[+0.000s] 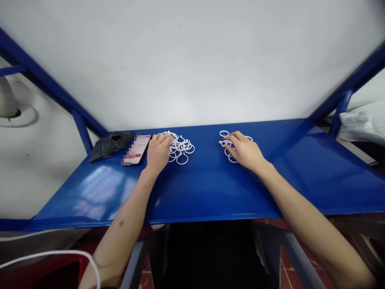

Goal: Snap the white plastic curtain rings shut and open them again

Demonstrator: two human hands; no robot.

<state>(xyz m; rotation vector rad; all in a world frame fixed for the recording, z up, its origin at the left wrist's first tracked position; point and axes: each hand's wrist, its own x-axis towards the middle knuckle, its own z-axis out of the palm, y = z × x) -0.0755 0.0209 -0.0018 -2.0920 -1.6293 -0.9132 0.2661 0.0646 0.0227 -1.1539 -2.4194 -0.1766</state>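
Observation:
Several thin white plastic rings, each with a small knob, lie in a tangled pile (182, 147) on the blue tabletop. My left hand (159, 150) is at the left edge of this pile, fingers loosely bent and slightly apart, the tips against the rings; its thumb is hidden. To the right lies a smaller, looser group of the same white rings (233, 159). Over that group is my right hand (244, 149), palm down, with thumb and forefinger apart around one ring (221, 142). Part of the group is covered by this hand.
A phone (138, 149) with a lit screen lies left of my left hand, beside a crumpled black bag (105, 147). Behind the blue table (207, 192) rises a white wall, with blue frame bars slanting at both sides. A white cable (60, 252) curves at the lower left.

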